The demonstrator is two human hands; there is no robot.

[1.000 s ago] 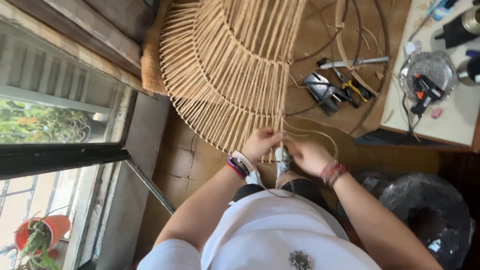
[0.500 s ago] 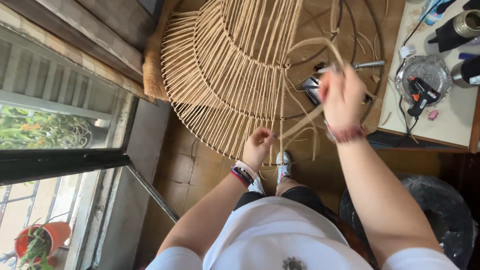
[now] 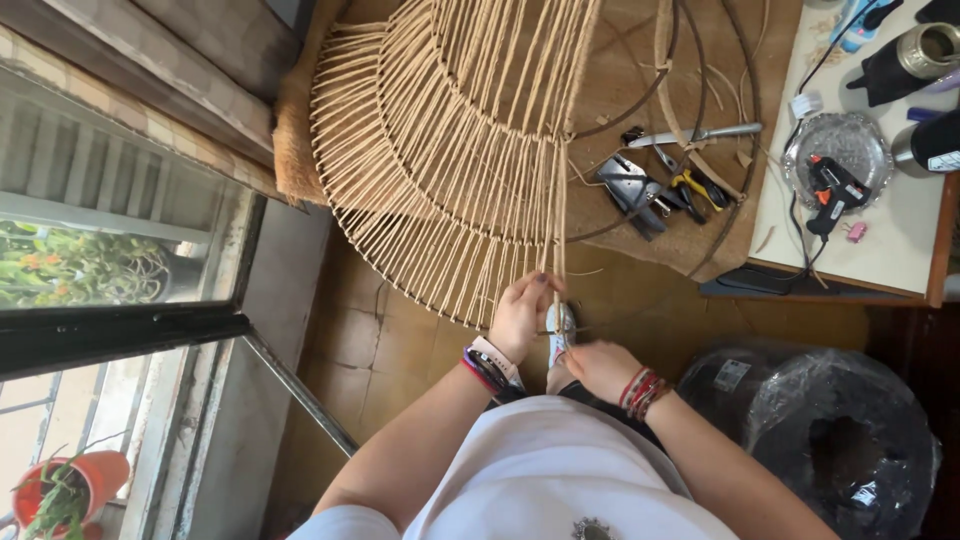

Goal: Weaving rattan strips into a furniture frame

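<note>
A large round frame wound with tan rattan strands (image 3: 450, 150) lies in front of me, its near rim by my knees. My left hand (image 3: 522, 312) pinches the strand at the rim's lower edge. My right hand (image 3: 598, 367) sits just below and to the right, fingers closed around the same strand (image 3: 558, 230), which runs taut up across the frame. A bare dark metal ring (image 3: 745, 130) shows where no strand is wound.
Pliers, cutters and a metal tool (image 3: 660, 180) lie on the mat beyond the frame. A white table (image 3: 900, 240) at right holds a glue gun on a silver tray (image 3: 838, 150). Plastic-wrapped dark bundles (image 3: 840, 430) sit at lower right. A window ledge (image 3: 120, 330) runs along the left.
My right hand, raised high and pulling the strand up half a second ago, has come back down to the rim beside my left hand. The strand is now taut.
</note>
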